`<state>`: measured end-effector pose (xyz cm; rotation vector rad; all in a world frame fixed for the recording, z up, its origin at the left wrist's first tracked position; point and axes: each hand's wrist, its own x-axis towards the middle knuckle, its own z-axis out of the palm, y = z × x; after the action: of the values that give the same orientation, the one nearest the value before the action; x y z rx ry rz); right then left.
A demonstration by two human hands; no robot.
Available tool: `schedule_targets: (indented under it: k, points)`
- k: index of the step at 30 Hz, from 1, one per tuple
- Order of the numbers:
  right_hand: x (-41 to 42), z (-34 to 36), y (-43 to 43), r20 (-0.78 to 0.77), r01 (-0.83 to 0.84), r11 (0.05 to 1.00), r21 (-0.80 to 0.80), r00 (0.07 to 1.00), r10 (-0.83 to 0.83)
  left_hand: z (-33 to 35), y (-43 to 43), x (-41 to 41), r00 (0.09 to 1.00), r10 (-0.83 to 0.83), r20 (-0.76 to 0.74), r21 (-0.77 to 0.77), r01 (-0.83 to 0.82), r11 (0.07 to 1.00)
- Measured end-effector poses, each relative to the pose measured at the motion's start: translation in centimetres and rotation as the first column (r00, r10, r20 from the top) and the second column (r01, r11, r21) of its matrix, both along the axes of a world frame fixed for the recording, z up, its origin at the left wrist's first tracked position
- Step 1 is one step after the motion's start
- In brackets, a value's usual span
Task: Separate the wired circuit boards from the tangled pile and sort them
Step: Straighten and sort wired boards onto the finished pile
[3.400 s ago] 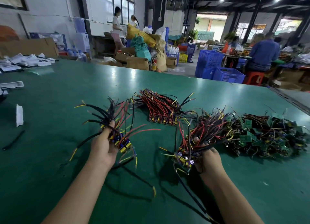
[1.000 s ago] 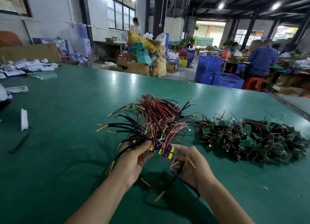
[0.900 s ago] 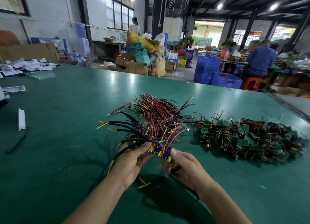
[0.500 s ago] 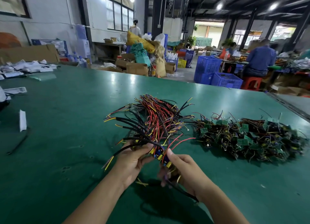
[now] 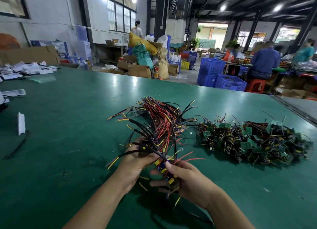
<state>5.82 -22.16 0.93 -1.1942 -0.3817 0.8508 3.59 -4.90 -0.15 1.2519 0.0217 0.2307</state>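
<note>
The two bunches held apart seconds earlier had become one bundle of wired boards, gripped by left hand and right hand together, just left of the tangled pile; likely one sorted batch.

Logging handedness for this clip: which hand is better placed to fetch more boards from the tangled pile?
Probably the right hand: it is nearer the tangled pile, pinching the wired-board bundle. The left hand grips that bundle farther away and would have to cross over.
</note>
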Motion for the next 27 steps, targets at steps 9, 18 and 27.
schedule_targets:
  k: [9, 18, 27]
  points:
    - [-0.4, -0.4, 1.1, 0.179, 0.073, 0.997, 0.005, 0.981, -0.073, -0.4, -0.1, 0.3, 0.992, 0.119, -0.037, 0.056, -0.117, 0.992]
    - [0.4, -0.4, -0.4, 0.208, 0.024, 0.976, -0.218, 0.978, 0.022, 0.2, -0.3, 0.2, 0.99, 0.142, -0.015, -0.098, -0.143, 0.985]
    - [0.5, -0.1, -1.0, 0.302, -0.028, 0.984, -0.175, 0.95, 0.081, 0.3, -0.2, 0.2, 0.989, 0.082, -0.12, -0.212, -0.106, 0.971]
